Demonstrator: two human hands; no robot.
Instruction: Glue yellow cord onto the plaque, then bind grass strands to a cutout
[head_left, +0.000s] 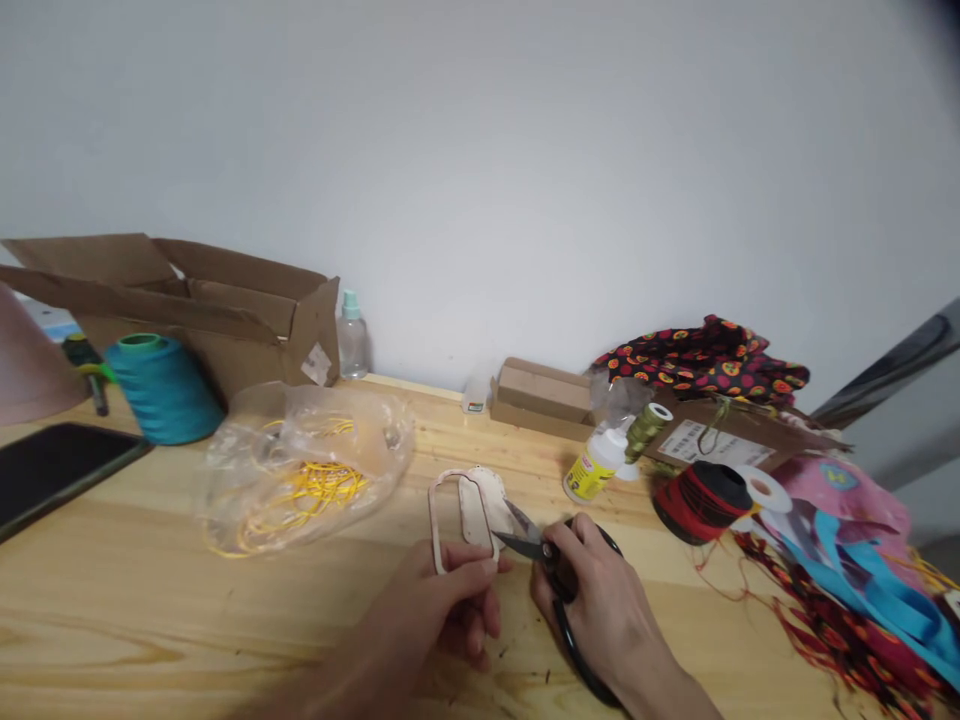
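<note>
My left hand (442, 600) pinches a small pale cut-out piece (474, 508) with a thin pinkish loop of trim curling off its left side, held just above the wooden table (150, 600). My right hand (600, 600) grips black-handled scissors (551, 565); their short blades are parted and point left at the right edge of the pale piece. Both hands sit close together near the table's front middle.
A clear plastic bag with yellow cord (300, 480) lies left of the hands. Further left are a teal thread cone (161, 388), a dark phone (52, 470) and an open cardboard box (225, 310). To the right stand a glue bottle (596, 465), a red spool (701, 500) and patterned fabrics (701, 365).
</note>
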